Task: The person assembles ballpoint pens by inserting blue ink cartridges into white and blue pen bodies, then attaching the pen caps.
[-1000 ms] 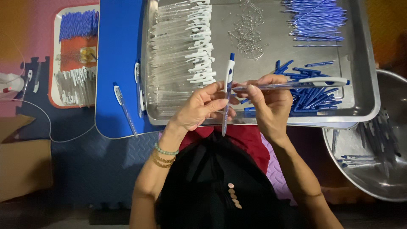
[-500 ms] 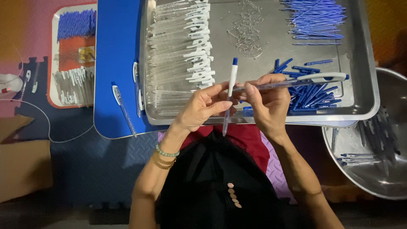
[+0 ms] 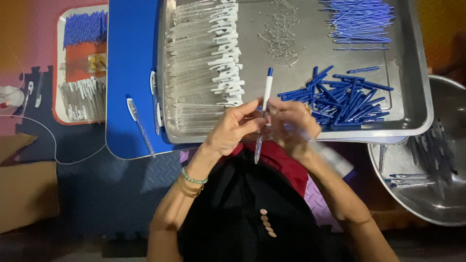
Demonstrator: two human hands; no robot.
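Note:
My left hand (image 3: 233, 128) grips a clear pen (image 3: 264, 99) with a white and blue top, held nearly upright over the near edge of the metal tray (image 3: 417, 121). My right hand (image 3: 293, 121) is blurred right beside it, fingers closed. A pale blurred streak, seemingly a second pen (image 3: 335, 157), slants from that hand toward the lower right. Just beyond the right hand lies a pile of short blue pen parts (image 3: 344, 102). Rows of clear barrels with white clips (image 3: 199, 63) lie beyond the left hand.
Small metal springs (image 3: 281, 29) and thin blue refills (image 3: 361, 22) lie at the tray's far side. A metal bowl (image 3: 437, 204) with several finished pens stands at the right. A blue board (image 3: 131, 58) with a loose pen (image 3: 140, 125) and a small parts tray (image 3: 80, 63) lie left.
The pen in my left hand has tipped more upright. The second pen, earlier held level and pointing right, has swung down toward the lower right and is now blurred.

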